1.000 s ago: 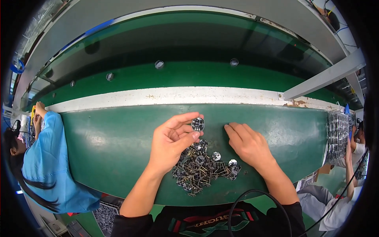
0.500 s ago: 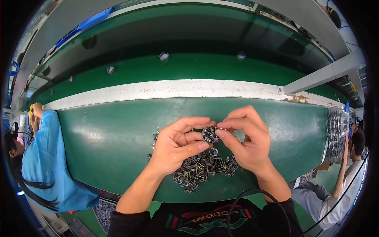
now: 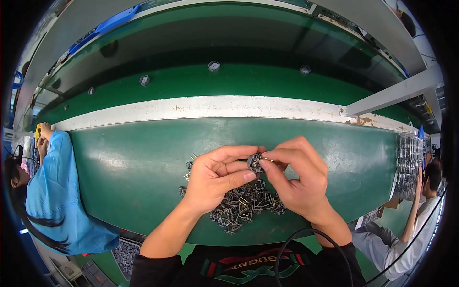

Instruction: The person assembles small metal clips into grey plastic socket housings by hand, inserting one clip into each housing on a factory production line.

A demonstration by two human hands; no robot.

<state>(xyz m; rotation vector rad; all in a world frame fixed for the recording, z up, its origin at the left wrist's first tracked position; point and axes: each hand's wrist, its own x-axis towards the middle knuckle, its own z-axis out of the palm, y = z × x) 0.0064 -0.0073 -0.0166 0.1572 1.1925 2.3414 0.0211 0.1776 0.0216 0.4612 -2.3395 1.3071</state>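
Observation:
My left hand (image 3: 215,177) is closed on a small round circuit-board part (image 3: 255,163) in a dark ring-shaped case, gripped at its rim between thumb and fingers. From the right, the thumb and forefinger of my right hand (image 3: 299,174) pinch at the same part's face. Thin metal pins (image 3: 269,160) poke out by those fingertips; whether they belong to the held part I cannot tell. Just below both hands lies a heap of small dark round parts with metal pins (image 3: 246,205) on the green table (image 3: 143,167). A few more of them (image 3: 188,174) lie beside my left hand.
Beyond a white rail (image 3: 215,107) runs a green conveyor belt (image 3: 258,83) carrying spaced small round parts (image 3: 213,66). Stacked clear trays (image 3: 409,165) stand at the right end. Co-workers sit left, in a blue jacket (image 3: 55,196), and right, in a white shirt (image 3: 416,244). A black cable (image 3: 311,230) crosses my right forearm.
The parts on the belt have shifted right. The held part has tilted more edge-on, and my right hand has dropped slightly while pinching at it.

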